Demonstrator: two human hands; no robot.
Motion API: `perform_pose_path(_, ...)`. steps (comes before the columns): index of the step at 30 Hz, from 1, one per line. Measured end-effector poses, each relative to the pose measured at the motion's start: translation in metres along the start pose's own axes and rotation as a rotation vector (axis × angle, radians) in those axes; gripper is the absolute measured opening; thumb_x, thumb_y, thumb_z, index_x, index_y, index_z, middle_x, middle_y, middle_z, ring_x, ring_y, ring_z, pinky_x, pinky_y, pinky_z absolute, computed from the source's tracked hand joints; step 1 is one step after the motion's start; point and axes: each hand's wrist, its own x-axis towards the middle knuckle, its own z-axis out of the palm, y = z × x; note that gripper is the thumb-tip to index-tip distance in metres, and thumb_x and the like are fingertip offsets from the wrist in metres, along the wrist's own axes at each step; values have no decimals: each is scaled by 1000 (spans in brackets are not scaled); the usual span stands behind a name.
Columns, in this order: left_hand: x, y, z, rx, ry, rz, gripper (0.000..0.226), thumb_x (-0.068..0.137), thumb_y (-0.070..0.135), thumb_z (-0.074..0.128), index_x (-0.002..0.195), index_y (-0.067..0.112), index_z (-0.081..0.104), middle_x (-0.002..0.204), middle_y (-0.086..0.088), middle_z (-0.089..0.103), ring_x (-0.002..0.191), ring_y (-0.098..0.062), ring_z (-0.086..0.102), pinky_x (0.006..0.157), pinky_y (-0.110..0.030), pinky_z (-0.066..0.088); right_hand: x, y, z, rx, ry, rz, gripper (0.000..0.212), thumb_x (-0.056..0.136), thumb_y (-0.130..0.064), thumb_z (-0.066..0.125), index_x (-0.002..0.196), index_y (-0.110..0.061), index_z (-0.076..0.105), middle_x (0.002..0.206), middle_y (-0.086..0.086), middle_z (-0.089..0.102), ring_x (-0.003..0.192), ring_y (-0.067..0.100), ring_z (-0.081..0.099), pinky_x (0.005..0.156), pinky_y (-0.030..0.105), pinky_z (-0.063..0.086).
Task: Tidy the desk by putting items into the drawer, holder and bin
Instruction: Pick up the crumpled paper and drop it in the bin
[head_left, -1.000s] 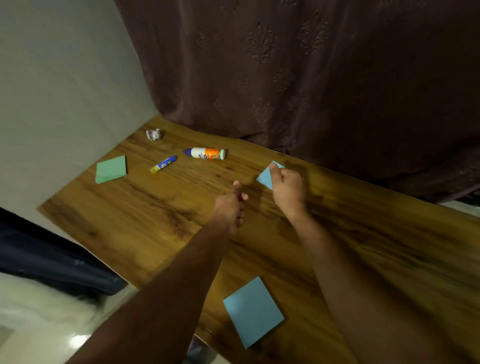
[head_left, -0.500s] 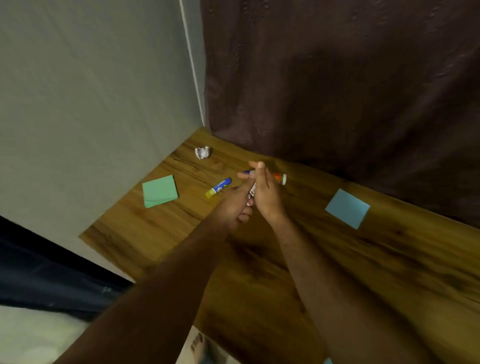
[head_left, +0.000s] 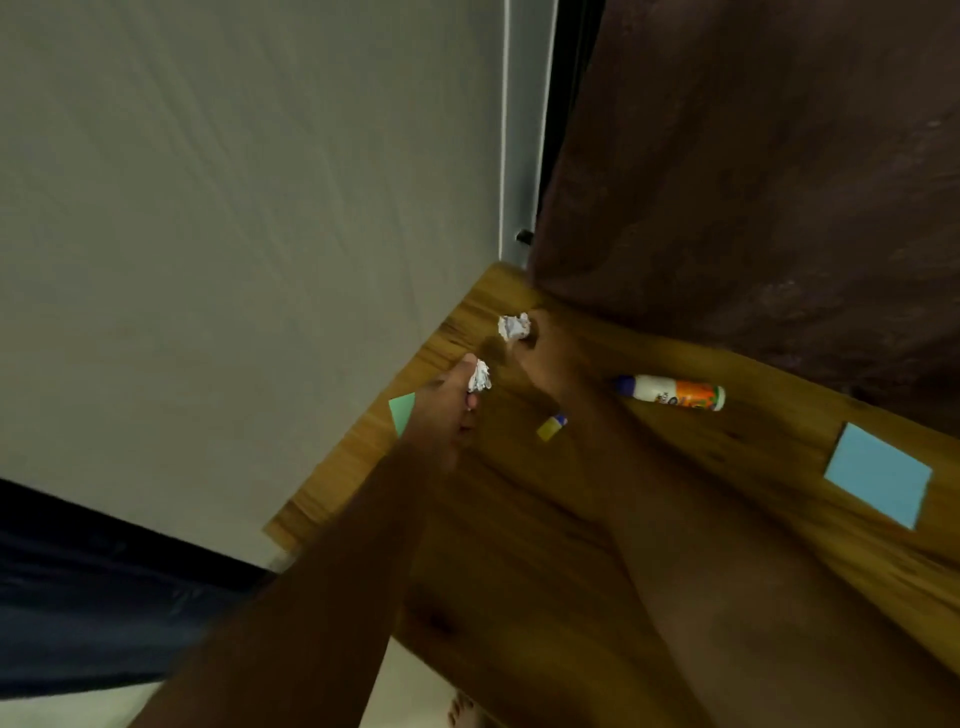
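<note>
free: bare desk (head_left: 519, 519) near edge | blocked: wall (head_left: 234, 234) left, curtain (head_left: 753, 182) behind

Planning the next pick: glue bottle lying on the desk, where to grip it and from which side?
Grip the glue bottle across its white mid-body, coming from above. It lies flat on the desk, long axis running left-right, blue tip toward the right hand. The body looks round, so fingers should close across the width, not the ends.

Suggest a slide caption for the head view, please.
Left hand holds one paper ball; right hand reaches another at the desk corner.
</note>
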Motion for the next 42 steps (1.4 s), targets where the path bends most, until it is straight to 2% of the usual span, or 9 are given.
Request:
perform_pose_path(6,35,-2,-31,-30,18,-29,31,91,46,58,74,21,54,59,5,44,38,-5,31,37,-14,19,61,13,37,-442,-159,-95,65,93,-44,54,151,-28,30,155,14,30,141,38,28,117,49,23)
perform_pose_path(13,51,-7,-35,-28,13,-55,29,91,46,58,82,18,58,58,5,43,36,-5,30,36,-13,18,68,9,59,-672,-114,-226,42,99,-24,43,141,-15,46,150,14,38,140,34,31,113,42,26)
perform_pose_path(17,38,-9,-17,11,20,-41,31,90,47,58,82,17,60,59,5,45,38,-5,32,36,-14,19,35,14,37,-361,172,-257,31,94,-17,43,104,-2,69,105,21,68,101,34,65,89,35,49)
perform_pose_path(22,3,-10,33,65,-66,-40,29,91,46,58,82,19,60,59,6,46,39,-5,32,36,-14,19,-24,28,-26,157,253,-21,30,97,-26,54,84,-2,67,82,17,66,79,29,61,75,39,47)
perform_pose_path(28,-63,-27,109,132,-230,-49,27,90,48,58,80,23,58,60,7,47,41,-5,32,37,-15,17,-134,70,-110,531,373,179,25,97,-18,53,86,-3,70,56,-2,53,46,5,45,49,23,35)
perform_pose_path(32,-121,-55,165,175,-373,-82,27,91,49,57,78,26,55,60,7,44,42,-4,29,38,-15,14,-225,99,-162,784,437,346,22,100,-8,45,111,-8,64,74,6,66,29,2,40,30,14,28)
perform_pose_path(36,-180,-82,216,246,-526,-132,24,89,50,57,84,26,62,59,8,45,44,-5,28,41,-18,14,-312,134,-206,843,555,403,29,98,-1,41,115,-10,62,98,7,73,32,8,41,32,15,34)
perform_pose_path(39,-221,-102,251,264,-684,-139,21,91,44,56,86,25,61,59,7,44,40,-4,28,37,-14,13,-375,157,-232,937,680,459,25,100,-4,40,112,-12,60,92,7,71,38,10,41,37,21,43)
perform_pose_path(42,-256,-120,278,329,-819,-158,21,91,43,56,82,24,56,58,6,44,38,-3,26,34,-12,12,-419,177,-244,918,878,456,14,100,-16,50,93,-15,63,68,6,62,36,9,36,36,14,27)
